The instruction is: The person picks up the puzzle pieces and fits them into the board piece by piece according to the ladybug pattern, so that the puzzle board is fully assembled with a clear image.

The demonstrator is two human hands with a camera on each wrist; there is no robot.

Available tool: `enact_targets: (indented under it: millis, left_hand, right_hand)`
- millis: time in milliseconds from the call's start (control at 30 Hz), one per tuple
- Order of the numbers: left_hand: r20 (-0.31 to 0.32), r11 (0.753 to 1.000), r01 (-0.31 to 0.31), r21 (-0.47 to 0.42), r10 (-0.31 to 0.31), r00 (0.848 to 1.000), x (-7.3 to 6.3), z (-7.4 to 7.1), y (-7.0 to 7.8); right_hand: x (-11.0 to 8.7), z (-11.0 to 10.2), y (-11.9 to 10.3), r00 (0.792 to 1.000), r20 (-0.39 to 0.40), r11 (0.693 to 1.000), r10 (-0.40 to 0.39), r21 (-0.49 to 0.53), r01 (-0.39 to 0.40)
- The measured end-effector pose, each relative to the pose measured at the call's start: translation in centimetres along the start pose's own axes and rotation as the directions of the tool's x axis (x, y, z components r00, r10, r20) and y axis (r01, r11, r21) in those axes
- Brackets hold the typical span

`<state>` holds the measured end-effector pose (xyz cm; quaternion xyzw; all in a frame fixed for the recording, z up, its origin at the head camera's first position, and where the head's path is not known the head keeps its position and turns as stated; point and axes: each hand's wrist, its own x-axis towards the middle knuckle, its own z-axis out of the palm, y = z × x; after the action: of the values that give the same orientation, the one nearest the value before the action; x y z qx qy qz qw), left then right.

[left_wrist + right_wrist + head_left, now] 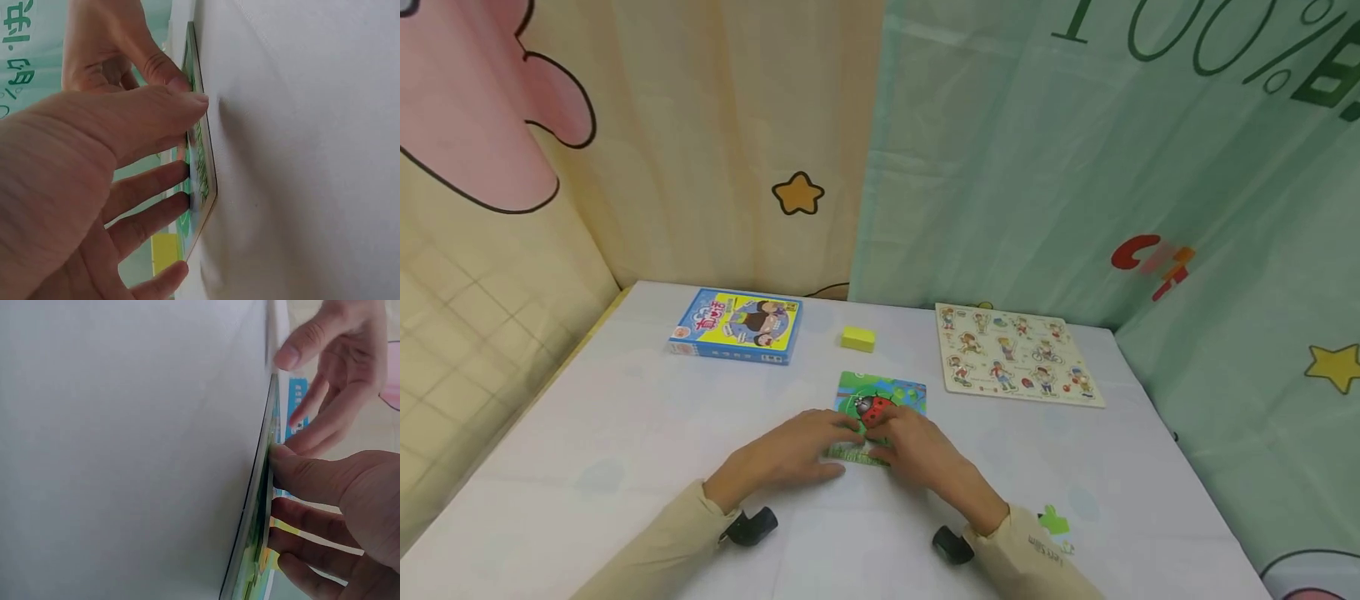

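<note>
A small green puzzle board [847,392] with a red ladybug picture [871,407] lies flat on the white table. My left hand [797,450] touches its left side with fingers spread, the thumb near the front edge. My right hand [919,450] reaches over the board's right part, its fingertips resting on the picture and covering some of it. In the right wrist view, a puzzle piece [263,532] sits slightly raised on the board under the right fingers. A loose green puzzle piece [1055,521] lies beside the right sleeve.
A blue and yellow box [737,325] lies at the back left. Behind the ladybug board is a yellow block [857,338]. At the back right lies a larger wooden puzzle board [1015,358] with several figures. Printed curtains [985,167] hang behind the table.
</note>
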<state>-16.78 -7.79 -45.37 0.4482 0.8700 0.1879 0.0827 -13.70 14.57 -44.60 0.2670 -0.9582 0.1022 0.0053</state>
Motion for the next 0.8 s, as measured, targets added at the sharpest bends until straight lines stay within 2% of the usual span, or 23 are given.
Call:
enact_targets:
  millis: [100, 333, 567, 700, 800]
  left_hand:
    - [0.003, 0.999, -0.005, 0.034, 0.005, 1.000, 0.0, 0.0, 0.3]
    - [0.041, 0.994, 0.034, 0.108, -0.039, 0.998, -0.2, 0.1, 1.0]
    - [0.065, 0.992, 0.073, 0.103, -0.080, 0.995, -0.4, 0.0, 1.5]
    - [0.074, 0.993, 0.069, 0.093, -0.076, 0.994, -0.5, 0.1, 1.6]
    - [0.074, 0.994, 0.056, 0.094, -0.063, 0.995, -0.6, 0.2, 1.5]
  right_hand:
    - [0.3, -0.2, 0.3, 1.000, 0.000, 1.000, 0.003, 0.002, -0.003]
    - [0.0, 0.0, 1.0, 0.999, -0.038, 1.000, 0.014, 0.019, -0.013]
    - [-0.8, 0.0, 1.4, 0.998, -0.047, 0.999, 0.029, 0.036, -0.027]
    - [-1.8, -0.3, 1.3, 1.000, 0.018, 1.000, -0.012, 0.017, 0.012]
    - [-2.9, -0.8, 1.5, 0.995, 0.078, 0.995, -0.066, 0.082, 0.060]
